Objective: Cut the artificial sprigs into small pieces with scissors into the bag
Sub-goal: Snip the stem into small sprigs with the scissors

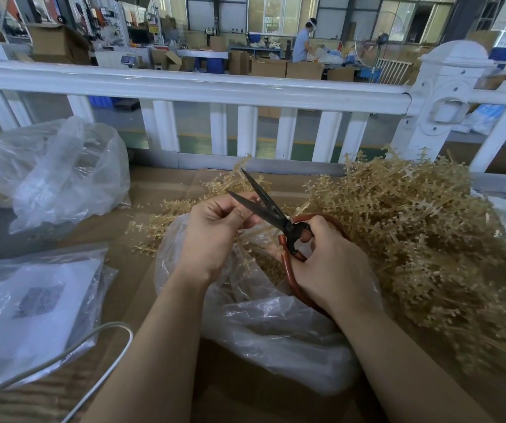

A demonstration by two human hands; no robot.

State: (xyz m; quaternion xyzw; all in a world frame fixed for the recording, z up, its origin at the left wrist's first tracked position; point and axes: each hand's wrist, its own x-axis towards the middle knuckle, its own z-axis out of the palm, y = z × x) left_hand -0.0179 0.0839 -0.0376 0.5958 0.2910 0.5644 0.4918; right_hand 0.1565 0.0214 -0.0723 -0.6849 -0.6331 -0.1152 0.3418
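Two bare forearms reach out over a brown cardboard-covered table [166, 190], and a white cable [93, 346] curves across its near left corner. Beside the cable lies a flat clear packet [32, 306] with white sheets inside; a dark printed square shows on them, too blurred to read. Between the arms sits the open clear plastic bag [276, 325], thin and crinkled, with pale beige bits in its mouth.

Just above that mouth the left hand [212, 236] pinches a thin beige sprig [253, 232] between thumb and curled fingers (its knobbly side twigs hang down toward the bag). Touching distance to the right, the right hand [331, 270] grips the scissors [276, 218], fingers curled through big reddish-brown loop handles. Their black blades stand apart, pointing up and left, and the lower one passes right beside the left thumb.

Right of the hands rises a large tangled heap of sprigs [422, 233], all straw-coloured, branching and bobbled, with more strewn behind the hands. On the far left sits another filmy bag [62, 175], puffed and wrinkled.

Beyond the table runs a glossy white railing [215, 87] with a capped post. Past it are stacked cardboard cartons [285, 68] and a person in blue [302, 44] at a workbench.
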